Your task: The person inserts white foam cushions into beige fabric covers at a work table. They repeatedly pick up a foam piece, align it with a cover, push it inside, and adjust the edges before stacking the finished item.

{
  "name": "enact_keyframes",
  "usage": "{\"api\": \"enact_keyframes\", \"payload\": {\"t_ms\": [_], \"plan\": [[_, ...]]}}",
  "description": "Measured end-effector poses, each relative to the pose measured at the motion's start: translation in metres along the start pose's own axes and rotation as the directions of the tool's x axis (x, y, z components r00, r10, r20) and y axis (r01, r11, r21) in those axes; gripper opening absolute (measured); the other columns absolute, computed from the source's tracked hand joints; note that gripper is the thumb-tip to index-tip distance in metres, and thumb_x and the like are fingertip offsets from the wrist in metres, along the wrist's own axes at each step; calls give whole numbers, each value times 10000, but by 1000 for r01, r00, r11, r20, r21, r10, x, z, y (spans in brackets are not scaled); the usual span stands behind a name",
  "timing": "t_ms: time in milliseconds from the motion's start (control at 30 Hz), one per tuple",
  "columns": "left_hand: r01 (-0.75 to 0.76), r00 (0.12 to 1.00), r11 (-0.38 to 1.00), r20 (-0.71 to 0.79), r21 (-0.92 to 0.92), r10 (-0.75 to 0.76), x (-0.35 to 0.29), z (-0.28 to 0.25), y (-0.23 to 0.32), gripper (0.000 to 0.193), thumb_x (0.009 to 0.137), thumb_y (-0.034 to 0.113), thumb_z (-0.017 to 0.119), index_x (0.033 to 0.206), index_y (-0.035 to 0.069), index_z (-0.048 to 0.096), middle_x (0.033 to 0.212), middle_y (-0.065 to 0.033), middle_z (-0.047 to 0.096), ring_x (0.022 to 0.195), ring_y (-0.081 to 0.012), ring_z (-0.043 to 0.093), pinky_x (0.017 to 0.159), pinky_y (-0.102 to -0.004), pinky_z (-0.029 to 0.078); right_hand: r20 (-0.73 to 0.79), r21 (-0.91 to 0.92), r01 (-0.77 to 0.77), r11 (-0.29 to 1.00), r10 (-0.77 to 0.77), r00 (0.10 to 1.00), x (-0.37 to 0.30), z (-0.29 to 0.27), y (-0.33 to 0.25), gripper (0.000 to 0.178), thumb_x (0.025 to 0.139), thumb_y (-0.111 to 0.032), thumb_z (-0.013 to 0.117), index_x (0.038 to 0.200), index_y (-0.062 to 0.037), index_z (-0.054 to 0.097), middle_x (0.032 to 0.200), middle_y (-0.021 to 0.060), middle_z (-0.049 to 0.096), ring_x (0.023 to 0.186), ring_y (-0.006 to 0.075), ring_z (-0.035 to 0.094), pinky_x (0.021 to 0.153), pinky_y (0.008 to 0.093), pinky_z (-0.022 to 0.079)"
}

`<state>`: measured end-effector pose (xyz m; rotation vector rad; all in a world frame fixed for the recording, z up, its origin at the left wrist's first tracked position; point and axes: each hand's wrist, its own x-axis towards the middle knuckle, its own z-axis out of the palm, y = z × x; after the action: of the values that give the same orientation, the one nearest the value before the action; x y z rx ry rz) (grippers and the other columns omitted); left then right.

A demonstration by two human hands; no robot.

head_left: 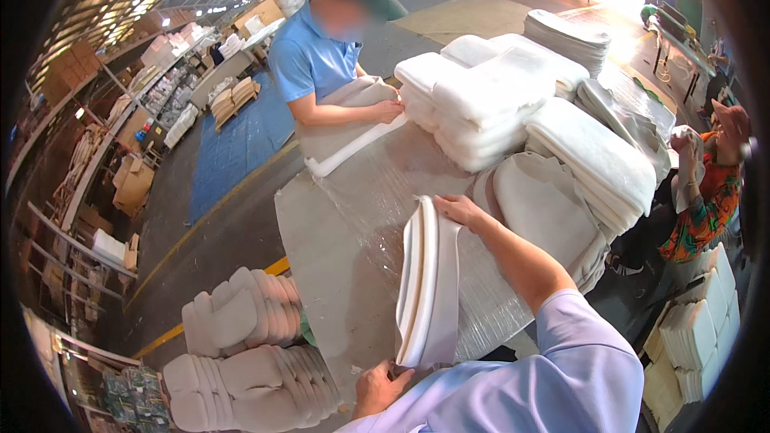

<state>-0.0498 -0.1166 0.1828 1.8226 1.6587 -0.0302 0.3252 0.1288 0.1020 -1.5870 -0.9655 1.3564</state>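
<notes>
White and grey layers make up the long padded piece held between your 2 hands over the desk, its length running roughly from 12 to 6 o'clock. Your right hand grips its 12 o'clock end, and your left hand is closed on the 6 o'clock end, with some fingers hidden. You look to be partway through this piece: the layers lie together along their length, but whether they are joined or only folded cannot be told. Plenty seems left, judging from the heap of white padding at 1 o'clock, and the grey panels and another white stack at 2 o'clock. At 11 o'clock a co-worker handles grey cloth, so a 2nd piece appears to be in progress across from you. Piles of grey pads sit off the desk at 8 o'clock; they could be finished work, though nothing shows that for certain.
</notes>
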Motion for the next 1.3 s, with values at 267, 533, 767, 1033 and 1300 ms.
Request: {"api": "enact_keyframes", "payload": {"t_ms": [267,533,767,1033,1300], "plan": [[-458,887,887,-93,-63,452,29,42,-12,545,861,460,854,994,-65,794,1620,-299,438,1317,-449,630,1054,-457,558,106,-17,70,997,-68,992,12,10,-40,635,1074,-536,597,1527,-91,604,1488,168,621,1295,290,616,1010,439,559],[-537,775,612,-53,-580,630,69,50,25,339,952,290,839,1012,-4,680,1535,-249,489,1381,-326,564,1086,-391,505,77,-193,278,941,-268,960,1,24,-35,385,1001,-288,687,1343,-125,752,1149,155,797,1056,238,744,918,387,572],[-475,850,517,-220,-713,478,160,42,87,564,973,259,803,1353,24,459,1265,-84,570,1177,-205,602,1035,-380,498,-46,-393,515,762,-575,817,-22,37,-12,313,977,-84,628,1225,-156,806,1197,172,747,1072,379,729,945,438,567],[-478,848,599,-515,-643,124,281,11,138,766,924,117,694,1581,-64,345,1403,-248,640,1260,-356,671,1051,-440,535,-20,-460,586,667,-668,744,-29,43,-11,346,950,-10,578,1192,-109,806,1313,170,694,1128,401,699,978,450,558],[-318,843,768,-536,-557,-40,324,5,137,287,990,199,604,1123,-19,734,1048,-284,748,986,-471,725,853,-529,551,56,-115,358,927,-353,934,5,9,-33,340,993,-198,614,1213,12,767,1237,182,738,1059,279,736,926,381,567]]}}
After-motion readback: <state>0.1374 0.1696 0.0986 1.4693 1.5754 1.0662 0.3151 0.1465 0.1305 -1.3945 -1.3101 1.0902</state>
